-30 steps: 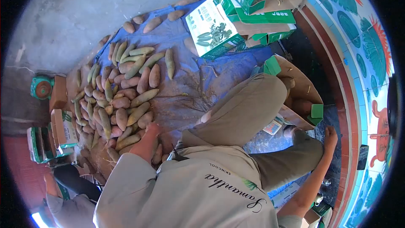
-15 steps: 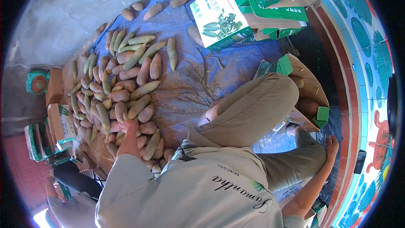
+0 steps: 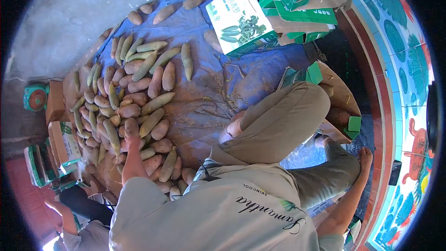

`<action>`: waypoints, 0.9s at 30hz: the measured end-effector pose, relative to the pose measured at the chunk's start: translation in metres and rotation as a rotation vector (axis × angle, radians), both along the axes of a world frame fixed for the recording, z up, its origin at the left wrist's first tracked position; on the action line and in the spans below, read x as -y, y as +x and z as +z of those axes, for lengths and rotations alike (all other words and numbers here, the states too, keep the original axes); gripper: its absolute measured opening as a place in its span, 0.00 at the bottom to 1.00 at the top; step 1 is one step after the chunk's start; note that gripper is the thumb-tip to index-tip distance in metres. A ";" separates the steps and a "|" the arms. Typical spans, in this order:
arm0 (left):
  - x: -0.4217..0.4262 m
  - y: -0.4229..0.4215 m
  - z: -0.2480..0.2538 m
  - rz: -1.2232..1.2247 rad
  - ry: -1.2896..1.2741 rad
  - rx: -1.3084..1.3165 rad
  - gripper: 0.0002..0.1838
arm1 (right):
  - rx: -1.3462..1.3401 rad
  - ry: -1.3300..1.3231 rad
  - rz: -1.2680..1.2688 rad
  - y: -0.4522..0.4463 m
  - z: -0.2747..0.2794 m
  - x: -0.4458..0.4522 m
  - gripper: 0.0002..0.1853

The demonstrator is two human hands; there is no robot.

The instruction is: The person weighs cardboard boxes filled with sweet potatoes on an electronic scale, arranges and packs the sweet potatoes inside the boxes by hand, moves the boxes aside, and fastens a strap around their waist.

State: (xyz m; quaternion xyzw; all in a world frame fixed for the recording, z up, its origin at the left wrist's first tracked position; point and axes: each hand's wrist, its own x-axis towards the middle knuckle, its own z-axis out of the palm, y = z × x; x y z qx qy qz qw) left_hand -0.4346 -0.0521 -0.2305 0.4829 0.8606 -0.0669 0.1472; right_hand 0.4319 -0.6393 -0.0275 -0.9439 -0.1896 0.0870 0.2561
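My left hand (image 3: 133, 141) reaches into a heap of roots, its fingers closed on the lower end of a reddish-brown sweet potato (image 3: 131, 126). Around it lie more sweet potatoes (image 3: 160, 129) and long green radishes (image 3: 111, 135), all on a dirty blue sheet (image 3: 204, 88). My right hand (image 3: 366, 156) is beside my bent right knee at the far right, with my forearm along the leg. Its fingers are seen too small and edge-on to make out their grip, and no object shows in it.
Green-and-white cartons (image 3: 241, 18) stand at the top. An opened carton (image 3: 344, 93) with some roots inside is beyond my knees. At left are more cartons (image 3: 65, 144), a green round-faced device (image 3: 36, 97) and another person's arm (image 3: 65, 214). A tiled ledge (image 3: 381, 97) borders the right.
My left hand has shifted slightly left and down, with the sweet potato at its fingers. The view has moved a little. My right hand stays beside the knee.
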 end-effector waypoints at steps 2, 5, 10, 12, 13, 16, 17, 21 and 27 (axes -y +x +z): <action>-0.013 0.007 0.008 0.021 -0.059 -0.012 0.45 | 0.035 -0.042 -0.018 0.000 0.001 -0.003 0.12; -0.026 0.013 0.008 0.048 -0.113 -0.045 0.49 | 0.048 -0.006 -0.042 -0.017 0.015 -0.021 0.12; -0.028 0.014 0.020 0.185 -0.149 -0.031 0.51 | 0.308 -0.198 0.041 -0.008 0.008 -0.014 0.13; -0.035 0.007 0.004 0.201 -0.160 -0.030 0.49 | 0.233 -0.197 0.011 -0.022 0.023 -0.033 0.13; -0.037 0.003 -0.007 0.205 -0.151 -0.024 0.49 | 0.255 -0.227 0.013 -0.021 0.025 -0.037 0.12; -0.039 -0.009 -0.047 0.133 -0.140 -0.056 0.47 | 0.261 -0.270 0.004 -0.021 0.026 -0.038 0.13; -0.030 0.000 -0.032 0.235 0.020 0.062 0.49 | 0.237 -0.238 -0.014 -0.021 0.026 -0.039 0.13; -0.017 0.030 -0.015 0.432 0.214 0.298 0.41 | 0.265 -0.189 0.010 -0.030 0.033 -0.045 0.15; -0.012 0.031 -0.029 0.613 0.282 0.676 0.29 | 0.195 -0.190 -0.042 -0.035 0.040 -0.052 0.15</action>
